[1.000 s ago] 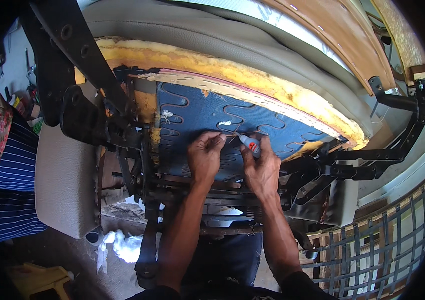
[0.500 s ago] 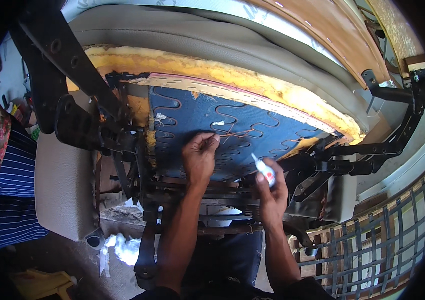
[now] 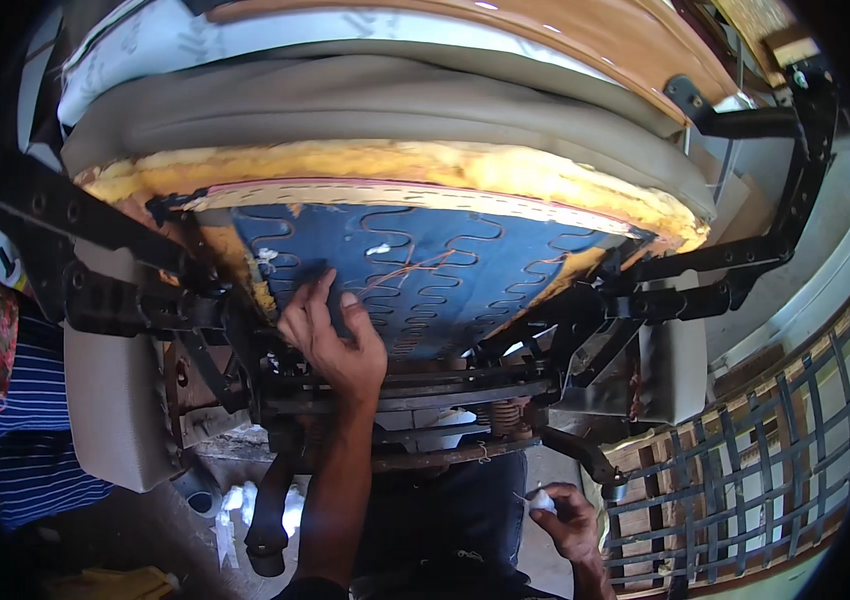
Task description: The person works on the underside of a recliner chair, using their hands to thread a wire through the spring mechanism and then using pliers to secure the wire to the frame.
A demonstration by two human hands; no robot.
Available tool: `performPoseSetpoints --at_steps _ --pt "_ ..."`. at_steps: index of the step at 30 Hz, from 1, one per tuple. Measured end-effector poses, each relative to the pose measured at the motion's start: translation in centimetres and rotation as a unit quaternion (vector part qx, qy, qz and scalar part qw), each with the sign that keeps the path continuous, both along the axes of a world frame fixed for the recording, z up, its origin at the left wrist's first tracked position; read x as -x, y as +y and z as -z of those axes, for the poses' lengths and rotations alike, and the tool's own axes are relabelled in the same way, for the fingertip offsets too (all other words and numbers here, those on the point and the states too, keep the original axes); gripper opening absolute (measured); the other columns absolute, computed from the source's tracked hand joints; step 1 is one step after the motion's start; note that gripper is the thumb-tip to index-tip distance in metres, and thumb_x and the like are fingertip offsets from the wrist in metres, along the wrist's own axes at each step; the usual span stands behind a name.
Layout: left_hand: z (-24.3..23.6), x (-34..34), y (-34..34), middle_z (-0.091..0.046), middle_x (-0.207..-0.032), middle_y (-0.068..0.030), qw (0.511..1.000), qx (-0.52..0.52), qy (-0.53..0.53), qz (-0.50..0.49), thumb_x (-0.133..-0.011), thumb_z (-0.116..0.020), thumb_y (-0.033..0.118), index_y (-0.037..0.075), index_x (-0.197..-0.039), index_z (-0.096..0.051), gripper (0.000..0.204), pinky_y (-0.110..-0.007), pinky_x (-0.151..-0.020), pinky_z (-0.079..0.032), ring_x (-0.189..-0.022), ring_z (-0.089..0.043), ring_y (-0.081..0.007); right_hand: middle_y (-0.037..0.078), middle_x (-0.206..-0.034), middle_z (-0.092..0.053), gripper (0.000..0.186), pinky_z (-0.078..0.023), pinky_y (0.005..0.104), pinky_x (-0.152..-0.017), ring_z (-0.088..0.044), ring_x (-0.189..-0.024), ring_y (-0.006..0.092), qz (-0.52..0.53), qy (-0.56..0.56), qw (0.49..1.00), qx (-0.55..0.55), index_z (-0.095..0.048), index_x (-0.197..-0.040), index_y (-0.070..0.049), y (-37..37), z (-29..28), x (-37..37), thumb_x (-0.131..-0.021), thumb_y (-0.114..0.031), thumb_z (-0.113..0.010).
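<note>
My left hand is open, its fingers spread, over the lower left of a blue backing sheet with wavy wire springs. Thin copper-coloured wire strands cross the springs just right of its fingertips. A small white tuft sits on a spring above the hand, and another tuft rests farther left. Low on the right, away from the seat, my right hand is closed around a small white bottle, mostly covered by the fingers.
Yellow foam and a grey-brown cover border the seat's far edge. Black metal brackets stand left, with a hinged metal arm right. A strap-webbed frame lies right. White fluff is on the floor.
My left hand has moved left off the wire strands, and its fingers have opened. My right hand has drawn down toward me with the bottle. The view has shifted.
</note>
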State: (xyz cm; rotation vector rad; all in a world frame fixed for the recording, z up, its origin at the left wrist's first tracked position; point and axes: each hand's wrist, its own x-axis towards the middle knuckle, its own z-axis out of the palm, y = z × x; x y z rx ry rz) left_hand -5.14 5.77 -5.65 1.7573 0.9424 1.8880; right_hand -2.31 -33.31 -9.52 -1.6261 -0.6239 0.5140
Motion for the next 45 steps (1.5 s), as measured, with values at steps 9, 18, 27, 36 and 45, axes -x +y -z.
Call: performPoseSetpoints --at_steps 9,18,27,36,45 --pt "1.5 -1.4 -0.2 -0.063 -0.120 -0.0149 0.989 -0.064 0.133 0.012 -0.090 -0.074 0.024 0.006 -0.126 -0.066 0.041 -0.052 -0.106 -0.033 -0.121 -0.052 -0.0367 0.011 -0.092 -0.065 0.043 -0.054 0.0368 -0.080 -0.065 -0.084 0.0248 0.340 -0.104 0.908 0.224 -0.060 -0.109 -0.001 -16.1 21.3 -3.2 -0.070 -0.004 -0.079" --pt "1.3 -2.8 -0.7 -0.066 -0.116 -0.0097 0.970 -0.131 0.202 -0.032 -0.087 -0.079 0.025 0.007 -0.124 -0.068 0.042 -0.047 -0.106 -0.032 -0.117 -0.057 -0.0312 0.017 -0.096 -0.067 0.041 -0.053 0.0455 -0.078 -0.065 -0.085 0.0351 0.427 -0.025 0.798 0.424 -0.058 -0.109 -0.003 -25.6 41.3 -6.9 -0.070 -0.006 -0.072" --pt "0.9 -2.9 -0.8 -0.068 -0.103 -0.0051 0.967 -0.129 0.216 -0.038 -0.088 -0.079 0.025 0.007 -0.119 -0.071 0.037 -0.041 -0.102 -0.033 -0.106 -0.058 -0.0266 0.016 -0.098 -0.067 0.043 -0.054 0.0463 -0.078 -0.067 -0.090 0.0337 0.529 0.012 0.769 0.360 -0.059 -0.117 -0.010 -24.3 42.9 -7.5 -0.076 -0.010 -0.073" --pt "1.2 -4.5 -0.4 -0.069 -0.106 -0.0053 0.973 -0.134 0.182 -0.040 -0.089 -0.079 0.026 0.010 -0.112 -0.073 0.029 -0.042 -0.100 -0.032 -0.107 -0.058 -0.0264 0.029 -0.126 -0.054 0.069 -0.050 0.0519 -0.089 -0.058 -0.111 0.0442 0.518 0.003 0.696 0.497 -0.047 -0.137 0.004 -25.7 43.7 -1.8 -0.078 -0.016 -0.077" --pt "1.0 -3.9 -0.8 -0.072 -0.092 -0.0048 0.984 -0.070 0.164 -0.033 -0.090 -0.079 0.022 0.007 -0.105 -0.076 0.022 -0.041 -0.098 -0.035 -0.096 -0.060 -0.0247 0.019 -0.101 -0.063 0.053 -0.055 0.0460 -0.075 -0.064 -0.088 0.0362 0.297 0.099 0.841 0.441 -0.051 -0.124 -0.003 -15.1 43.7 7.0 -0.083 -0.026 -0.075"
